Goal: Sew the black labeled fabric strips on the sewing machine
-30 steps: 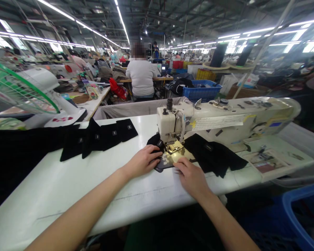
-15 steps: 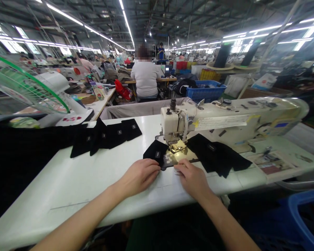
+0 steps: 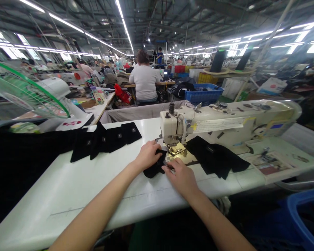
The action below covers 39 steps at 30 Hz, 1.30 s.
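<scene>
A small black fabric piece (image 3: 154,170) lies on the table just left of the sewing machine's needle area. My left hand (image 3: 149,154) grips its far left edge, fingers bent over the cloth. At the right edge of that piece, my right hand (image 3: 180,173) has thumb and fingertips closed on the cloth, beside the metal needle plate (image 3: 189,158). The sewing machine (image 3: 172,127) stands right behind both hands, its presser foot (image 3: 177,150) lit by a yellow lamp. The label seen earlier on the piece is out of sight.
Joined black pieces with small labels (image 3: 115,137) lie at the back left, and more black cloth (image 3: 217,157) lies right of the needle. A green-rimmed fan (image 3: 28,90) stands left. A blue basket (image 3: 294,212) is at lower right. A person in white (image 3: 146,82) sits ahead.
My left hand has moved up to the piece's far edge. The black piece has turned and shifted toward me. My right hand has moved left onto its edge.
</scene>
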Available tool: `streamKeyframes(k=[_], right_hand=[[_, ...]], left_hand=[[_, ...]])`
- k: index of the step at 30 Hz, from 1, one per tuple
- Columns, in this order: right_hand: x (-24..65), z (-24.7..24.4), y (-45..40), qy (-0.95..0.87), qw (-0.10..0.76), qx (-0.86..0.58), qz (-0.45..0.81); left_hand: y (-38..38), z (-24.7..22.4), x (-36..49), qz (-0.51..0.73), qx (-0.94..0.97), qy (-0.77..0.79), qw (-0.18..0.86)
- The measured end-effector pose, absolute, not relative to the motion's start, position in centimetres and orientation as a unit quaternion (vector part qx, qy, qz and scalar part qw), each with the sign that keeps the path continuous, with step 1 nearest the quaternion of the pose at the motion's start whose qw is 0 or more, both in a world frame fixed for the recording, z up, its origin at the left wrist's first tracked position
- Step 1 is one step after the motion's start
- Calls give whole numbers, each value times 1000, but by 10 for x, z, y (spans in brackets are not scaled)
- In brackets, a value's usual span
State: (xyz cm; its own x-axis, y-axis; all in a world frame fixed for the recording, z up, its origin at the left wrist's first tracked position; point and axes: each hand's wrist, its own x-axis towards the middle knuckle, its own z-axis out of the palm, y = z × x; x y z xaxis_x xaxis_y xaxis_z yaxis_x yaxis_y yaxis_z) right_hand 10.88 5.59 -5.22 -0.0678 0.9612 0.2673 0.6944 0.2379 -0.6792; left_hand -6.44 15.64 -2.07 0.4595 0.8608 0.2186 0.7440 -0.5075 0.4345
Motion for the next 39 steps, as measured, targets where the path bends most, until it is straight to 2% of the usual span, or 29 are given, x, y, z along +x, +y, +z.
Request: streamKeyframes(k=[5, 10, 18, 26, 31, 39], right_hand=[[104, -56, 56, -653, 408, -561, 304], [105, -64, 57, -619, 440, -533, 373], [115, -59, 54, -575, 476, -536, 394], [133, -51, 40, -499, 523, -557, 409], [136, -63, 33, -466, 520, -567, 437], [140, -46, 30, -469, 501, -577, 442]], left_hand=[[138, -16, -79, 300, 781, 489, 246], [130, -4, -84, 402, 641, 462, 462], [126, 5, -76, 372, 669, 461, 449], [128, 7, -91, 453, 475, 516, 550], [124, 8, -99, 408, 477, 509, 589], [120, 10, -93, 393, 533, 525, 535]])
